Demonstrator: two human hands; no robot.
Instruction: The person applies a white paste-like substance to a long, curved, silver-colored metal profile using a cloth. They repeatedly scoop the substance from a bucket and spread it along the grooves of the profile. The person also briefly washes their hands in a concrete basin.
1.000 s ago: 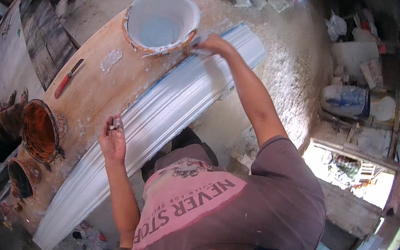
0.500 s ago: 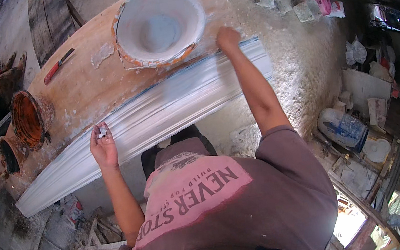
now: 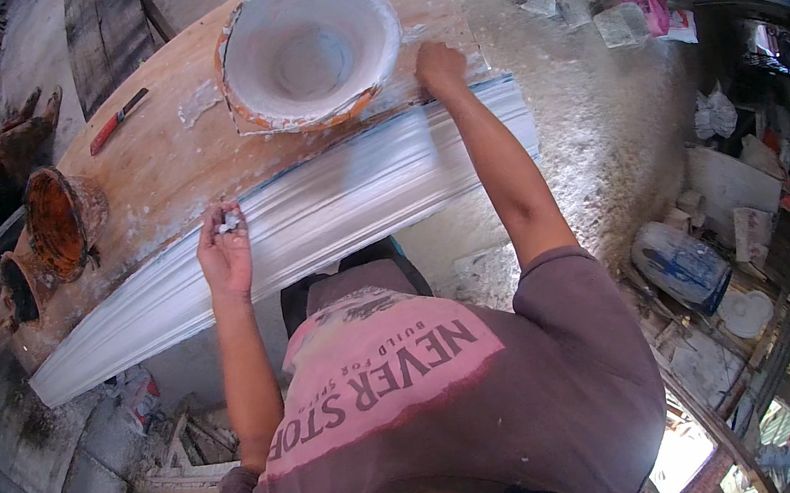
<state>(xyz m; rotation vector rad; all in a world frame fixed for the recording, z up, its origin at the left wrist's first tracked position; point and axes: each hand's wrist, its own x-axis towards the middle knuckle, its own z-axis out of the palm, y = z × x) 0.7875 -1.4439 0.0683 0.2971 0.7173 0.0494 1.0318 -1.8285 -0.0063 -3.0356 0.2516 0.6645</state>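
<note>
A long white moulding [image 3: 338, 189] with lengthwise ridges lies along the near edge of a plaster-spotted wooden board [image 3: 157, 178]. My left hand [image 3: 226, 254] is palm up over the moulding's left half, its fingers curled round small white lumps [image 3: 230, 223]. Near the moulding's right end, my right hand [image 3: 442, 69] is closed, low over the board. Whatever its fingers may hold is hidden. Left of that hand stands a wide basin [image 3: 310, 53], coated white inside, with an orange, crusted rim.
A red-handled knife [image 3: 112, 127] lies on the board's left part. Beside it sit an orange-lined bucket [image 3: 58, 223] and a smaller dark-mouthed container [image 3: 18, 286]. A blue-stained drum [image 3: 682, 264] and scrap wood lie at the right.
My left hand has shifted right and slightly farther away, still with the white lumps. My right hand has moved a little left along the board.
</note>
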